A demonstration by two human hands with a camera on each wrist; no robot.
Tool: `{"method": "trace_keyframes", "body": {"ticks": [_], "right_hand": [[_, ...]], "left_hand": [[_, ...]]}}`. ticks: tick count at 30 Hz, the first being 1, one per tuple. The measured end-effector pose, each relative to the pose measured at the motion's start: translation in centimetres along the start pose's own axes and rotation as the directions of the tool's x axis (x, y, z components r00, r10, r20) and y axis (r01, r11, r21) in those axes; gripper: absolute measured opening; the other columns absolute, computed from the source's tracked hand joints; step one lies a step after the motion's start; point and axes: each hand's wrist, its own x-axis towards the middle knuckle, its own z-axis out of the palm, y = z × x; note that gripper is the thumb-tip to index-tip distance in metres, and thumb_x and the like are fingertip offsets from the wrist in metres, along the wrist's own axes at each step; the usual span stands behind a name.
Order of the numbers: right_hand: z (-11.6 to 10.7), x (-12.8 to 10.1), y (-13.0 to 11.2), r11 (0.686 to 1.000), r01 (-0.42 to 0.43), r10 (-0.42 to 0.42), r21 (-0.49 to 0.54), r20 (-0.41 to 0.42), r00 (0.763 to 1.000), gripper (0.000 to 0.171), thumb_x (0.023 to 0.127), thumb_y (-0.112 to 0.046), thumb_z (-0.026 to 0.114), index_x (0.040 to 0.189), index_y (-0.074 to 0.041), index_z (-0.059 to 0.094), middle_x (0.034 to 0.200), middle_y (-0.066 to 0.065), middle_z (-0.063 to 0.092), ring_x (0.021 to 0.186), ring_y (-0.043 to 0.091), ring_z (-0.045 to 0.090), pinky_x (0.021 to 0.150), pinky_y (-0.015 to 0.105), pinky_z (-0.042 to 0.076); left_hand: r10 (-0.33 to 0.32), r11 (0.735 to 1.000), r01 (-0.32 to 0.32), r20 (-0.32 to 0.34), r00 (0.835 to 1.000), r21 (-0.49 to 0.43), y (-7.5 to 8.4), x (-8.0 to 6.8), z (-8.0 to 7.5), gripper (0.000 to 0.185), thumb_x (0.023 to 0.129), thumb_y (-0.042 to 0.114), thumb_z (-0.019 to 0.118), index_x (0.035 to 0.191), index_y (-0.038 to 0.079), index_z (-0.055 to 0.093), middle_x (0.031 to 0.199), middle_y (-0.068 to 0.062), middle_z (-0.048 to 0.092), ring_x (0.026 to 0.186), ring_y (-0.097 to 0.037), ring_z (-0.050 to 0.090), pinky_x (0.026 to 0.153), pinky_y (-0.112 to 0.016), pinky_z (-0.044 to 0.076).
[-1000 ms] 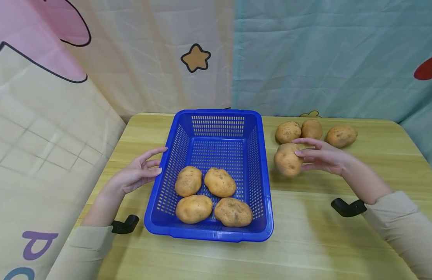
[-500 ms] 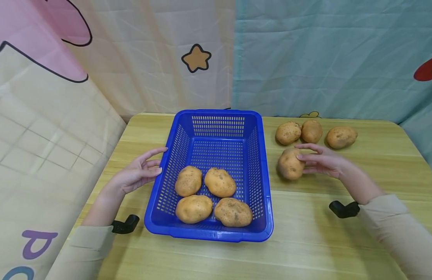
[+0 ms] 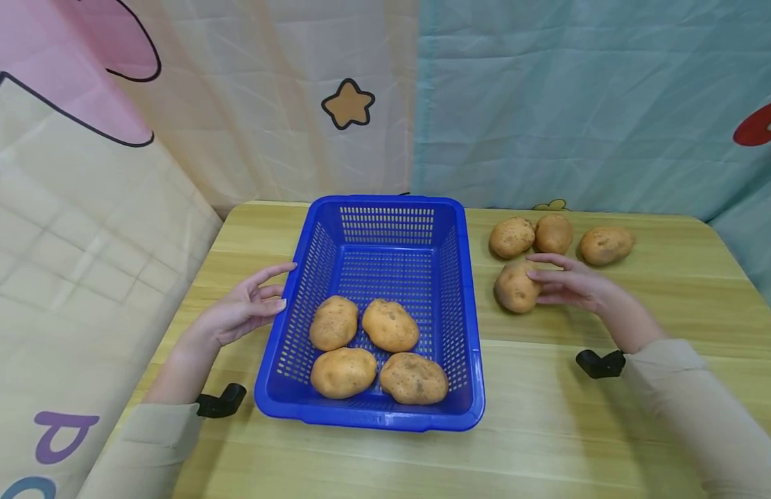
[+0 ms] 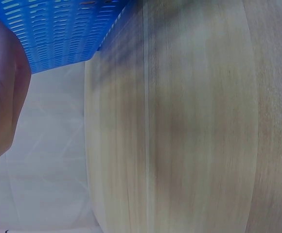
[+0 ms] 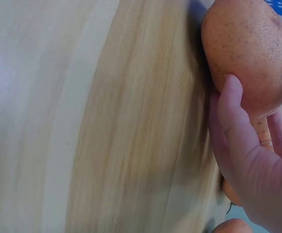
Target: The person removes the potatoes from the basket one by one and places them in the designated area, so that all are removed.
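A blue plastic basket [image 3: 385, 420] with slotted walls stands on the table, four-sided and longer front to back. Several potatoes [image 3: 390, 326] lie in its near half. At its left rim my left hand [image 3: 251, 305] touches the side with thumb and fingertips; the left wrist view shows that hand [image 4: 2, 82] beside the slotted wall. To the right of the basket, my right hand [image 3: 569, 281] pinches a potato [image 3: 516, 287] between thumb and fingers. In the right wrist view this potato [image 5: 250, 53] is low over the wood; whether it touches the table is hard to tell.
Three potatoes lie near the table's back edge: one left [image 3: 512, 237], one middle [image 3: 554, 233] and one right [image 3: 606, 245]. A printed curtain [image 3: 516, 104] hangs behind the wooden table [image 3: 535, 430]. Another drape [image 3: 67, 277] closes off the left side.
The right hand has brought the held potato slightly down from where it was a second ago, and it now barely moves. The right forearm has shifted left. Basket and left hand keep their places.
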Motion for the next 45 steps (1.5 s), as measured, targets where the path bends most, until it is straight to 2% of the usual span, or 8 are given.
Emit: {"method": "trace_keyframes", "body": {"ticks": [14,23,37,41,45], "right_hand": [[-0.2,0.4,-0.4,1.0,0.015,-0.015,-0.007,-0.009,1.0,0.025,0.092,-0.007,0.057,0.105,-0.028,0.059,0.096,0.0,0.055,0.085,0.016,0.062,0.075,0.034,0.055],[-0.4,0.3,-0.8,0.998,-0.01,0.009,-0.063,-0.021,1.0,0.03,0.094,-0.009,0.056,0.119,-0.023,0.047,0.105,-0.001,0.052,0.091,0.015,0.061,0.08,0.034,0.054],[-1.1,-0.5,-1.2,0.999,0.024,-0.024,-0.035,0.0,1.0,0.029,0.093,-0.002,0.053,0.109,-0.027,0.06,0.103,-0.001,0.058,0.091,0.016,0.062,0.079,0.035,0.054],[-1.3,-0.8,-1.7,0.997,0.036,-0.035,-0.076,0.004,0.999,0.029,0.094,-0.005,0.054,0.11,-0.029,0.058,0.122,0.006,0.045,0.096,0.014,0.06,0.083,0.036,0.053],[-1.4,-1.3,-2.3,0.993,0.04,-0.04,-0.11,0.001,0.999,0.029,0.095,-0.008,0.052,0.117,-0.028,0.051,0.143,0.016,0.017,0.099,0.012,0.06,0.083,0.035,0.053]], "left_hand": [[0.009,1.0,-0.009,0.008,1.0,-0.014,-0.2,0.1,-0.1,0.055,0.092,-0.011,0.046,0.138,0.016,0.032,0.11,-0.011,0.061,0.096,-0.021,0.064,0.083,-0.032,0.053],[-0.001,1.0,0.001,0.005,1.0,-0.017,-0.2,0.1,-0.1,0.056,0.092,-0.01,0.047,0.139,0.015,0.03,0.11,-0.011,0.06,0.096,-0.021,0.064,0.083,-0.031,0.053],[-0.007,1.0,0.007,-0.005,1.0,-0.006,-0.1,0.2,-0.2,0.055,0.092,-0.01,0.047,0.138,0.017,0.032,0.11,-0.01,0.06,0.097,-0.021,0.063,0.083,-0.031,0.053],[-0.011,1.0,0.011,-0.007,1.0,-0.009,-0.1,0.1,-0.2,0.055,0.092,-0.011,0.047,0.137,0.017,0.033,0.109,-0.01,0.06,0.096,-0.021,0.064,0.083,-0.031,0.053],[-0.023,1.0,0.023,-0.017,1.0,-0.008,0.0,0.0,-0.1,0.055,0.091,-0.011,0.048,0.137,0.017,0.034,0.108,-0.01,0.061,0.095,-0.021,0.064,0.083,-0.031,0.054]]}}
